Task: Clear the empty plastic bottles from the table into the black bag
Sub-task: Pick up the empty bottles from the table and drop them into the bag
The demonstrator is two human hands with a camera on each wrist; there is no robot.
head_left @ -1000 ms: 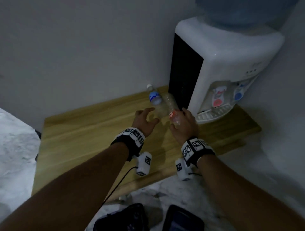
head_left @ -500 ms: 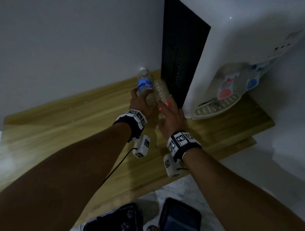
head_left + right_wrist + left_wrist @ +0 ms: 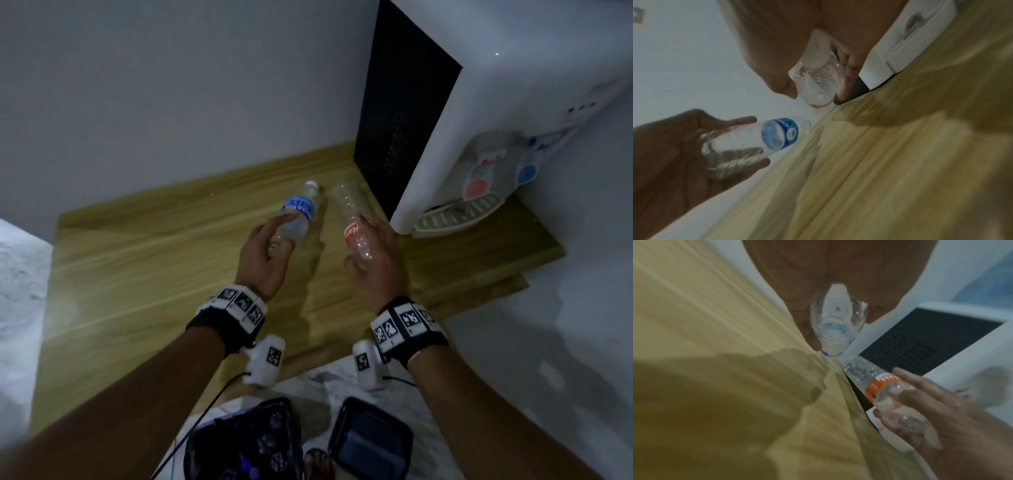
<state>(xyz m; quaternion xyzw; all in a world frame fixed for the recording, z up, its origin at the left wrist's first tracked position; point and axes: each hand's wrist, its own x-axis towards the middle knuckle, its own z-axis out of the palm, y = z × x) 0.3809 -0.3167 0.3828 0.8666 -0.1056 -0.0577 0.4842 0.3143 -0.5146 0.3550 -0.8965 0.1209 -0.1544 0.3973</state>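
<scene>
Over on the left, the left hand (image 3: 265, 255) has its fingers and thumb wrapped around the base end of a clear bottle with a blue label (image 3: 298, 214). That bottle is lifted off the wooden desk (image 3: 137, 274) and tilts away toward the far wall, white cap end pointing farthest out. From the left wrist view you look straight down the bottle's bottom, gripped between thumb and fingers, and it looks empty.

Just to the right, the right hand (image 3: 375, 265) is curled around the lower part of a second clear bottle with an orange-red label (image 3: 352, 222). This one is ribbed and also looks empty, angled away from the person, its far end close to the dark side panel of the water dispenser (image 3: 445, 144). The two bottles sit side by side in the air with a gap between them, not touching.

The white dispenser stands on the far right of the desk, with red and blue tap markings and a drip tray (image 3: 459, 219) at its front.

Near the bottom of the head view, below the desk's near edge, there's a dark bag with a pattern (image 3: 246, 445) on the pale floor, roughly between the two forearms. Can't tell if its mouth is open.
</scene>
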